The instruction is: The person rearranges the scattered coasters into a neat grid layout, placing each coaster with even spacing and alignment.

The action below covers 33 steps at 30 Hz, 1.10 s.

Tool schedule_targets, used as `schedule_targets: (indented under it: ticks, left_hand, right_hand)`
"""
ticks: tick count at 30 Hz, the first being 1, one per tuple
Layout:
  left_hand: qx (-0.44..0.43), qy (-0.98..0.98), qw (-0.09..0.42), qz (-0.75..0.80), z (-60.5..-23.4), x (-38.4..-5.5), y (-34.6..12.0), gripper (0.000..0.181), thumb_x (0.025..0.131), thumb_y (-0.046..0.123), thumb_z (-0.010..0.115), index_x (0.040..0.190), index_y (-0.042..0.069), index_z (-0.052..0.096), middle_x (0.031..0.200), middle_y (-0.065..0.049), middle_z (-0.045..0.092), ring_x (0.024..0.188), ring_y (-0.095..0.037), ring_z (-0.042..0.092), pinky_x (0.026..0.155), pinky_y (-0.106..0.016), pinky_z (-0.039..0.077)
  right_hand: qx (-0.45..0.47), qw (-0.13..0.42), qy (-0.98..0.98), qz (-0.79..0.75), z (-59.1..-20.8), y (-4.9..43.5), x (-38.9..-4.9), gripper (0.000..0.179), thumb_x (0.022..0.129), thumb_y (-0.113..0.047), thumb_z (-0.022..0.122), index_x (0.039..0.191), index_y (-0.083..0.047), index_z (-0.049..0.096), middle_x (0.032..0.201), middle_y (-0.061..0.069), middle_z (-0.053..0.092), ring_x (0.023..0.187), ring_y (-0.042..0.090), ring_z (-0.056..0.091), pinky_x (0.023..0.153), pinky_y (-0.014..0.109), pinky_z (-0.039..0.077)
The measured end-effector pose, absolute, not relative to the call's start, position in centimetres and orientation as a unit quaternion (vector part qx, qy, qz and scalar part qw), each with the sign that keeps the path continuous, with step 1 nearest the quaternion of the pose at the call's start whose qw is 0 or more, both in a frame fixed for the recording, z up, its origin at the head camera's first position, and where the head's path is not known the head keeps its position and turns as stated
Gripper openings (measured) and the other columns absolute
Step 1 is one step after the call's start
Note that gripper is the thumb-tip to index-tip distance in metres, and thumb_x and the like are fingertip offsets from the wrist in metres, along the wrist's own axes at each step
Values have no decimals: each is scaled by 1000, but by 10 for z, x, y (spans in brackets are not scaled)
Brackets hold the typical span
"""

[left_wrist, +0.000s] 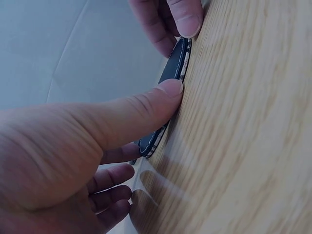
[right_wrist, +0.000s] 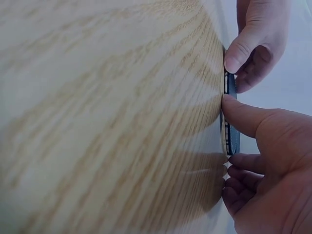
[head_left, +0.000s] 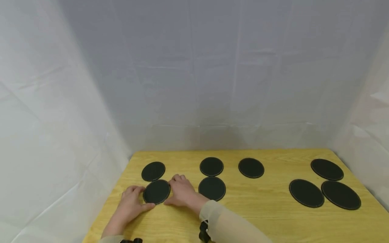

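Note:
A round black coaster [head_left: 156, 191] with light edge stitching lies flat on the table's left part. My left hand [head_left: 130, 204] grips its left side, thumb at the near edge and fingers round the far-left rim. On the opposite side my right hand [head_left: 182, 193] holds the same coaster between thumb and fingers. In the left wrist view the coaster [left_wrist: 170, 68] shows a thin patterned rim, with the left thumb [left_wrist: 161, 97] against it. Both thumbs meet the coaster [right_wrist: 234, 136] in the right wrist view. Directly behind it sits another black coaster [head_left: 153, 171].
Two coasters, a far one [head_left: 211, 166] and a near one [head_left: 212, 188], stand in line right of my hands; the right forearm passes by the near one. A single coaster [head_left: 251, 167] lies farther right. Three more [head_left: 307, 192] group at the wooden table's [head_left: 249, 219] right end. White sheeting [head_left: 194, 84] surrounds it.

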State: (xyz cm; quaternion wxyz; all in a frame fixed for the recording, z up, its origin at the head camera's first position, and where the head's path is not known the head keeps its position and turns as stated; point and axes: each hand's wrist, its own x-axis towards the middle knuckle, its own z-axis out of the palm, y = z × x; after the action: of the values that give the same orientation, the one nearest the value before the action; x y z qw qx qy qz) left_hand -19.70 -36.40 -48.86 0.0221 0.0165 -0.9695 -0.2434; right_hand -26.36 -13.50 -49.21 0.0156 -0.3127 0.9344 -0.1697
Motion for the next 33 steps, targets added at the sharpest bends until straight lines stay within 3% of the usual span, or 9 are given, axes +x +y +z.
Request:
schedule_targets:
  ticks: [12, 19, 27, 33]
  left_hand:
    - [9, -973, 35, -227, -488, -197, -362, 91, 80, 43, 101, 143, -10, 62, 142, -33, 57, 133, -56, 51, 108, -75, 41]
    - [10, -975, 21, -221, -488, -202, -362, 91, 80, 44, 101, 143, -9, 61, 129, -21, 72, 124, -49, 62, 101, -74, 46]
    - [6, -971, 29, -239, -489, -203, -359, 88, 81, 38, 101, 142, -11, 61, 124, -22, 74, 121, -48, 65, 104, -70, 46]
    - [-2, -967, 49, -250, -490, -205, -353, 90, 79, 34, 103, 142, -13, 60, 121, -22, 75, 120, -47, 67, 107, -68, 46]
  right_hand:
    - [-290, 13, 932, -216, -493, -135, -264, 65, 89, -46, 94, 137, -8, 71, 135, 6, 62, 124, 25, 55, 109, 38, 48]
    - [-279, 18, 932, -233, -491, -136, -261, 65, 87, -41, 96, 136, -7, 70, 130, 8, 62, 119, 26, 54, 106, 39, 48]
    - [-257, 15, 925, -279, -493, -139, -264, 56, 81, -30, 100, 122, -7, 71, 107, 5, 67, 100, 25, 58, 93, 39, 51]
    - [-247, 3, 924, -293, -491, -137, -264, 64, 83, -30, 99, 134, -5, 70, 118, 9, 69, 111, 28, 61, 101, 44, 52]
